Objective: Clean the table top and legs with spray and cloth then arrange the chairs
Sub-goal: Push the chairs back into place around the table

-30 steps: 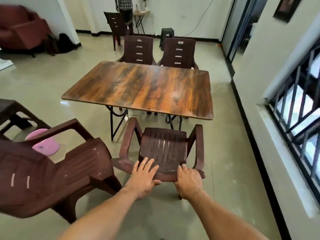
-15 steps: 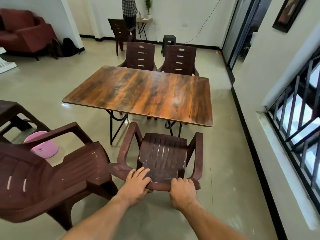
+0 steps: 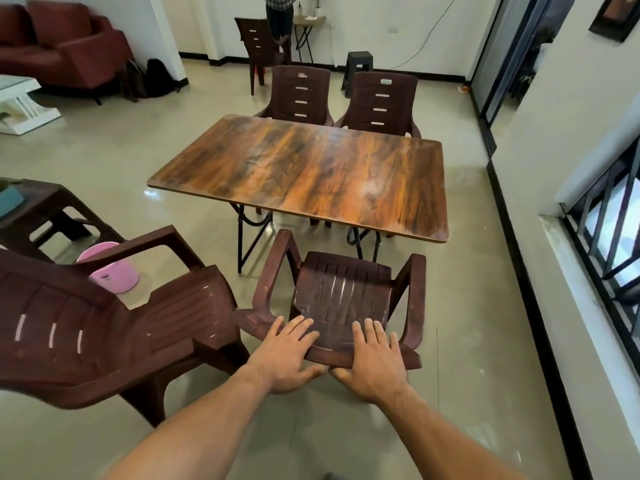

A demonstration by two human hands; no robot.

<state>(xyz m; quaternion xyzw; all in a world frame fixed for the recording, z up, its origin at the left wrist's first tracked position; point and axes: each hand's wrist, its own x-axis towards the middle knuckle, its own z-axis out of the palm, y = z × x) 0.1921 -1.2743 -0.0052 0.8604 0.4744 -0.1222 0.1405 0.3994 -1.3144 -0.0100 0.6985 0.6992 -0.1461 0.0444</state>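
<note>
Your L hand [image 3: 289,355] & R hand [image 3: 375,358]: each grip clasps the chair [image 3: 341,292] back's top edge, fingers flat in front, thumbs behind. Chair faces the counter [image 3: 311,174], near its front edge.

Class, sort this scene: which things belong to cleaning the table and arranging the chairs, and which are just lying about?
Job: table; near chair, held by left hand and right hand; side chair; far left chair; far right chair.

Lying about: pink tub; black stool; red sofa; bags.
</note>
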